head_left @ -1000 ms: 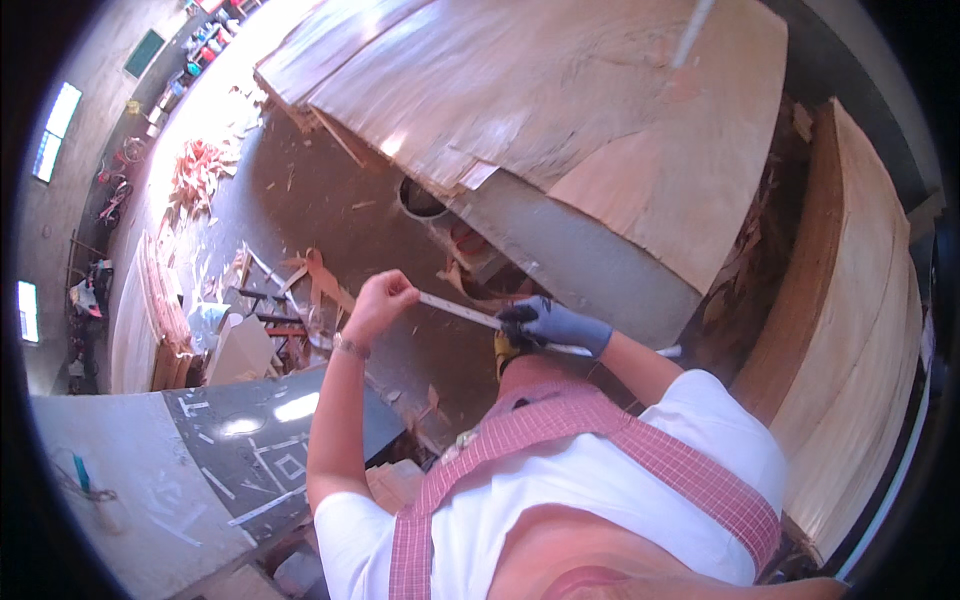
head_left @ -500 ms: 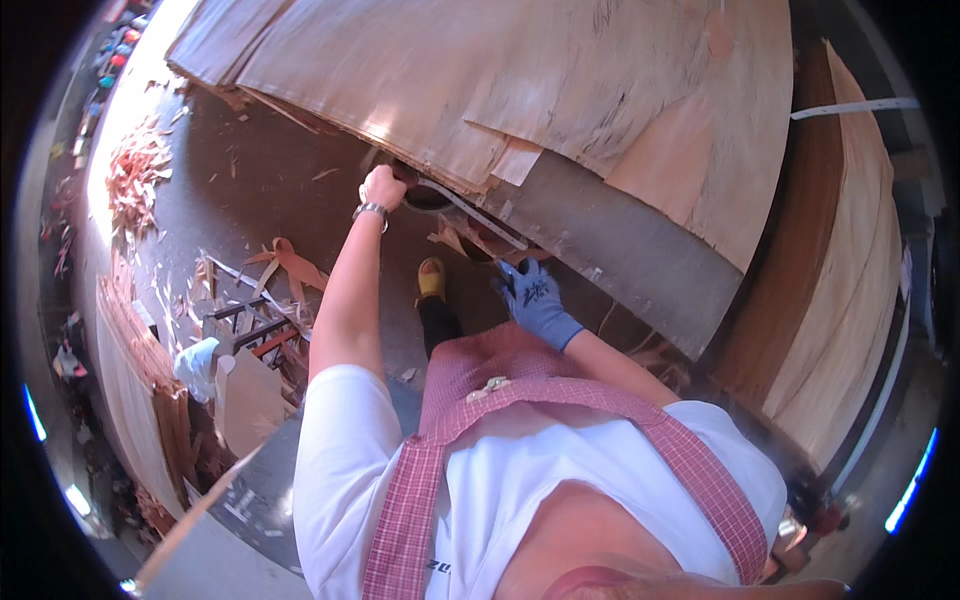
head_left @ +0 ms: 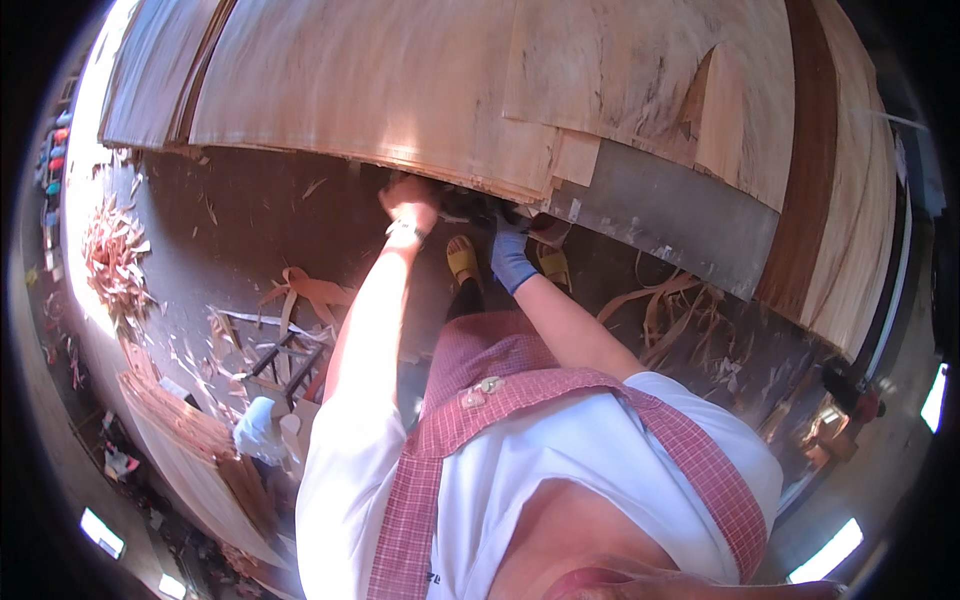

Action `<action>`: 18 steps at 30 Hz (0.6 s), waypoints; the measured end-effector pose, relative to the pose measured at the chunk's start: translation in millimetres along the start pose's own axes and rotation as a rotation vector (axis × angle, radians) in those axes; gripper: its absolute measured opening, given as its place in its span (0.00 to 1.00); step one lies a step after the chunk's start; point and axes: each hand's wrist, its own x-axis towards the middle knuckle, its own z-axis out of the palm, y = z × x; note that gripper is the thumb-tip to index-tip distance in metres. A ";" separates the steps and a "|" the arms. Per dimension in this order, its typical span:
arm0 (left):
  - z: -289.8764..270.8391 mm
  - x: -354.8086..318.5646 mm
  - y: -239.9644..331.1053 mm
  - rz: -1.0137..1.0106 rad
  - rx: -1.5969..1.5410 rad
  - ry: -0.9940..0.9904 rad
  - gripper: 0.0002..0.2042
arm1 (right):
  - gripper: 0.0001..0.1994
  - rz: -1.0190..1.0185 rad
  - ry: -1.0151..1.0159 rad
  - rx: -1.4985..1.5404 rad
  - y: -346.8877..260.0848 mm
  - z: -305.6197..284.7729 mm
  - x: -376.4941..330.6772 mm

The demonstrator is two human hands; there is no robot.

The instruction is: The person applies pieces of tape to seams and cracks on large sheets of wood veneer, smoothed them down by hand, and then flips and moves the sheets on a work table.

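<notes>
My bare left hand (head_left: 411,201), with a band at its wrist, is curled just under the front edge of a stack of thin wood veneer sheets (head_left: 350,95). What its fingers hold, if anything, is hidden in shadow. In a blue glove, my right hand (head_left: 511,256) reaches up under the same edge, to the right of the left hand. Its fingers disappear into the dark there. Between both hands lies something dark that I cannot make out. Beside the veneer, a grey board surface (head_left: 670,210) shows along the front edge.
Wood shavings (head_left: 115,260) are heaped on the floor at the left, with more scraps (head_left: 670,315) at the right. A dark metal frame (head_left: 285,365), a light blue cloth (head_left: 258,432) and stacked veneer (head_left: 190,430) stand lower left. My yellow shoes (head_left: 462,258) are below the stack.
Both hands have moved farther in under the stack's edge and closer together. A pale strip that ran between them is no longer visible. The view has turned and shifted.
</notes>
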 end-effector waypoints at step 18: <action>-185.1 -171.7 -52.6 0.502 -0.782 -0.569 0.09 | 0.16 0.006 -0.851 -0.063 -218.4 -49.2 -110.6</action>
